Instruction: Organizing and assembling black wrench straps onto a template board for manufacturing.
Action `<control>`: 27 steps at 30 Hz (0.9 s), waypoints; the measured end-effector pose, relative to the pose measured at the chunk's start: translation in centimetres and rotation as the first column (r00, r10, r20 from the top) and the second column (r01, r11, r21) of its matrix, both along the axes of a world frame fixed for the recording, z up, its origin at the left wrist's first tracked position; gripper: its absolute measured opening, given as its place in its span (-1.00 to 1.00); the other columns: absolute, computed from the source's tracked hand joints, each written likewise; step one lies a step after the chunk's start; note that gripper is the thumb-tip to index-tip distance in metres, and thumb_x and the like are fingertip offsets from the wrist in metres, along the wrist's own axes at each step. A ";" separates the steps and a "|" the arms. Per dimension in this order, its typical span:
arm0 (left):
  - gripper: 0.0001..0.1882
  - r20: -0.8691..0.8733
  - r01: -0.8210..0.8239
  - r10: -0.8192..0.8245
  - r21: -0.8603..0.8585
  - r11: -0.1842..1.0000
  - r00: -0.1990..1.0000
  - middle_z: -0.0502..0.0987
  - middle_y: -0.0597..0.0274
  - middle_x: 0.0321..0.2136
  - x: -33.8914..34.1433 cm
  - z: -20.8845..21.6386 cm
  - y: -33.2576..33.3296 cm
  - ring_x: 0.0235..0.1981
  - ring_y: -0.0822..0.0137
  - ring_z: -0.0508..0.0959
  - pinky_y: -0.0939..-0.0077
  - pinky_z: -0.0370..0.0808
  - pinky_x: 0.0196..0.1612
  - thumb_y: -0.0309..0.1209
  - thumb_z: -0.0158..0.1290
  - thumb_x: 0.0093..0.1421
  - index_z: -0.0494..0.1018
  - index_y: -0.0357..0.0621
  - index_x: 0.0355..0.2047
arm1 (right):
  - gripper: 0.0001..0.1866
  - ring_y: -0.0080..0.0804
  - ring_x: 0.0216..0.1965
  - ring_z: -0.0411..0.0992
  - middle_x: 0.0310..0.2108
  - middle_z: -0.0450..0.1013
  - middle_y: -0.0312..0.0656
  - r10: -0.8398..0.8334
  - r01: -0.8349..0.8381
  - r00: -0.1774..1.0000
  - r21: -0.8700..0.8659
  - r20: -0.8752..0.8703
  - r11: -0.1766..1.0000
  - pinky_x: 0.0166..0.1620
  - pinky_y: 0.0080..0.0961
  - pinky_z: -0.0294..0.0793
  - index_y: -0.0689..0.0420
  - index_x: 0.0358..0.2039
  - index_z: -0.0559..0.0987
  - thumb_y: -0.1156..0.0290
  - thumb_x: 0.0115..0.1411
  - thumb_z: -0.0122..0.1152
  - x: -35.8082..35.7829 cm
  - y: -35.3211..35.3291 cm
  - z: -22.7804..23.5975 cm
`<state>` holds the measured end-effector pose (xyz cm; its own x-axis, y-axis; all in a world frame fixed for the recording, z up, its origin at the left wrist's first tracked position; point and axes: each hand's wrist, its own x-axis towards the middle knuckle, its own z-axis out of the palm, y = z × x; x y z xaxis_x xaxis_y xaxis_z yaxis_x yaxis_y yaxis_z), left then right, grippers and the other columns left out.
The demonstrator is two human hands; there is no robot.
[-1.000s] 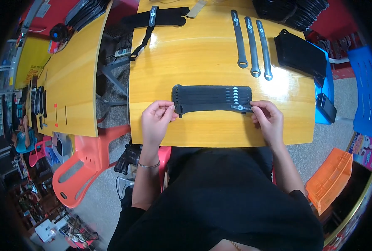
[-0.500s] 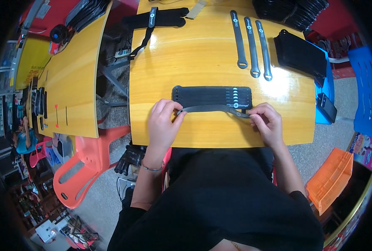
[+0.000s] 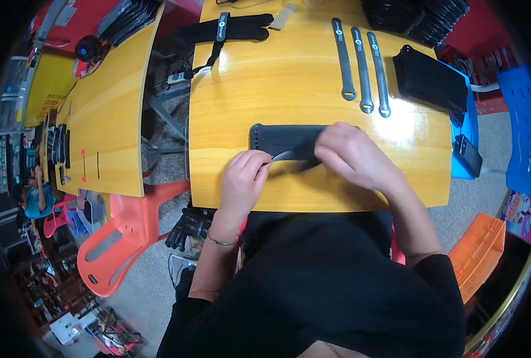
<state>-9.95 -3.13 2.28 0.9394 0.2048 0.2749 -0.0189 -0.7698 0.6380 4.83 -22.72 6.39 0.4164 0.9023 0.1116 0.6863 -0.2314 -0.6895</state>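
Note:
A black rectangular piece (image 3: 277,136), with a row of small holes along its left end, lies flat near the table's front edge. Just below its left part, my left hand (image 3: 243,181) pinches one end of a narrow dark grey strap (image 3: 281,156). My right hand (image 3: 355,156) is closed and blurred, over the right part of the black piece, which it hides. The strap runs toward its curled fingers and appears gripped there; its far portion is smeared by motion. Three grey straps (image 3: 365,74) with looped ends lie apart at the back right of the table.
A black strap bundle (image 3: 235,28) lies at the back left of the yellow table (image 3: 265,89). Stacked black pieces (image 3: 429,80) sit at the right, above a blue bin (image 3: 463,161). An orange crate (image 3: 479,256) stands lower right, a coral chair (image 3: 122,238) at left.
My right hand has moved left and up from the black piece's right corner, over its right part. The strap, earlier stretched along the front edge, is now bent and blurred. My left hand keeps its pinch.

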 end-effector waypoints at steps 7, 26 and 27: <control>-0.90 0.015 0.007 -0.008 0.069 0.998 1.000 0.55 0.14 -0.42 -0.3 -0.1 -0.2 -0.37 0.16 0.55 0.38 0.47 -0.30 -0.61 0.11 -0.03 0.46 -0.22 -0.46 | -0.92 -0.10 -0.42 0.45 -0.47 0.46 -0.02 0.193 -0.182 0.949 0.068 -0.250 0.981 -0.34 -0.36 0.42 0.22 -0.40 0.50 0.57 0.06 0.06 0.6 6.4 -1.9; -0.85 0.035 0.478 -0.478 0.007 0.878 0.877 0.54 0.15 -0.34 -5.1 6.3 -3.7 -0.28 0.25 0.58 0.49 0.52 -0.26 -0.51 0.08 -0.06 0.50 -0.21 -0.41 | -0.86 -0.23 -0.39 0.52 -0.49 0.52 -0.11 0.250 -0.253 0.948 0.009 -0.196 0.967 -0.30 -0.44 0.46 0.14 -0.41 0.54 0.62 0.00 0.05 0.9 7.4 -4.1; -0.84 0.007 0.516 -0.518 -0.099 0.851 0.856 0.54 0.14 -0.34 -5.2 6.9 -3.6 -0.27 0.24 0.58 0.49 0.53 -0.25 -0.51 0.09 -0.07 0.50 -0.21 -0.41 | -0.86 -0.23 -0.39 0.52 -0.49 0.52 -0.11 0.251 -0.253 0.949 0.010 -0.193 0.967 -0.30 -0.44 0.46 0.14 -0.41 0.54 0.62 0.00 0.05 0.9 7.4 -4.0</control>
